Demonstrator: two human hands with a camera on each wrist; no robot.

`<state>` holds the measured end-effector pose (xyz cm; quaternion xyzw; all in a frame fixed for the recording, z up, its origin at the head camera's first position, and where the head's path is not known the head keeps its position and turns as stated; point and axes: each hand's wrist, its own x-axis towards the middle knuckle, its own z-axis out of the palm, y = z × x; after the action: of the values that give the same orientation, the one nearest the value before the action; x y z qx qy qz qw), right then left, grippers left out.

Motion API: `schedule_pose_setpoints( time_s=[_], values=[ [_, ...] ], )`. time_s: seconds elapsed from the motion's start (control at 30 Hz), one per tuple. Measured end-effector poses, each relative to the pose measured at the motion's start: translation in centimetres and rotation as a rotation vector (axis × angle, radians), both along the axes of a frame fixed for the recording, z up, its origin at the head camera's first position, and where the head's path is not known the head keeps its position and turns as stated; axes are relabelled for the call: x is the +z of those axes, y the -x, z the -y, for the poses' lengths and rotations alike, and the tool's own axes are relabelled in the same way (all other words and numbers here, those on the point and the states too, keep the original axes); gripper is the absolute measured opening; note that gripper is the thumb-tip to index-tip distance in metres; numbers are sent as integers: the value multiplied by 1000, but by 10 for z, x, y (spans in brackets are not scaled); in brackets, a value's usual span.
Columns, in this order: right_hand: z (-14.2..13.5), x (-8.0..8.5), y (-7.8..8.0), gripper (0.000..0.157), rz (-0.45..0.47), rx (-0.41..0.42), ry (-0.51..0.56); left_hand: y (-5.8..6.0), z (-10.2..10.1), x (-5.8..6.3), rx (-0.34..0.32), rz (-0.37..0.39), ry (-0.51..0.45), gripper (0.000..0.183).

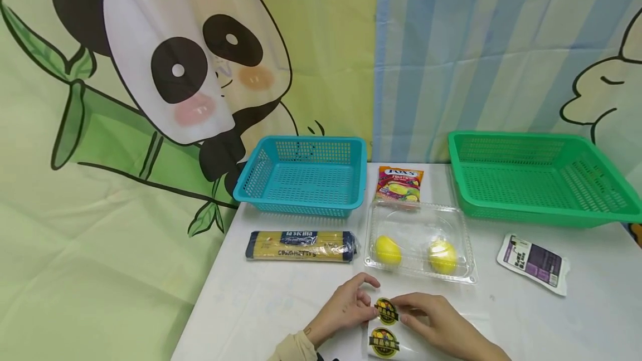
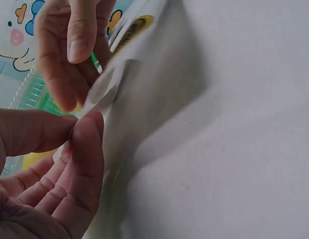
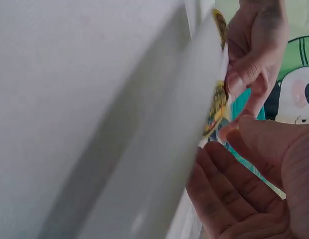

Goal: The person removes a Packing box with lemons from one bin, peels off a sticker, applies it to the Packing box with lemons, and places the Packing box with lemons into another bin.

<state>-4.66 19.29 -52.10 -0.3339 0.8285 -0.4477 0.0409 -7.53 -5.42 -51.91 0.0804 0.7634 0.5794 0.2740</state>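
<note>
A white sheet of round stickers [image 1: 383, 334], black and gold with fruit pictures, is at the front of the table. My left hand [image 1: 346, 308] pinches the sheet's edge between thumb and index finger, beside the upper sticker. That pinch shows closely in the left wrist view, where a pale flap [image 2: 112, 87] stands up by the fingertips. On the other side, my right hand [image 1: 438, 322] has its index fingertip right at the upper sticker's edge, thumb apart from it. Just beyond the hands sits a clear plastic box [image 1: 416, 272] with two yellow fruits [image 1: 388, 250] inside.
A spaghetti pack [image 1: 302, 246] lies left of the box, and a white and purple packet [image 1: 534, 264] lies right. Behind them stand a blue basket [image 1: 299, 205] and a green basket [image 1: 531, 216], with a Fox's candy bag [image 1: 399, 184] between. A patterned curtain [image 1: 326, 43] hangs behind.
</note>
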Motion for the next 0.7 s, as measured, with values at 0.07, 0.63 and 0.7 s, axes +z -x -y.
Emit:
schedule_pose_setpoints(
  time_s=[0.07,0.63,0.7],
  values=[
    [6,0,0,26,-46,-3,6,-1,-1,0,31,10,-3,44],
    [35,3,-3,21,-215,-232,-188,-7,-10,3,151,108,-170,48],
    [37,3,-4,20,-227,-249,-201,-7,-10,4,153,107,-178,49]
  ],
)
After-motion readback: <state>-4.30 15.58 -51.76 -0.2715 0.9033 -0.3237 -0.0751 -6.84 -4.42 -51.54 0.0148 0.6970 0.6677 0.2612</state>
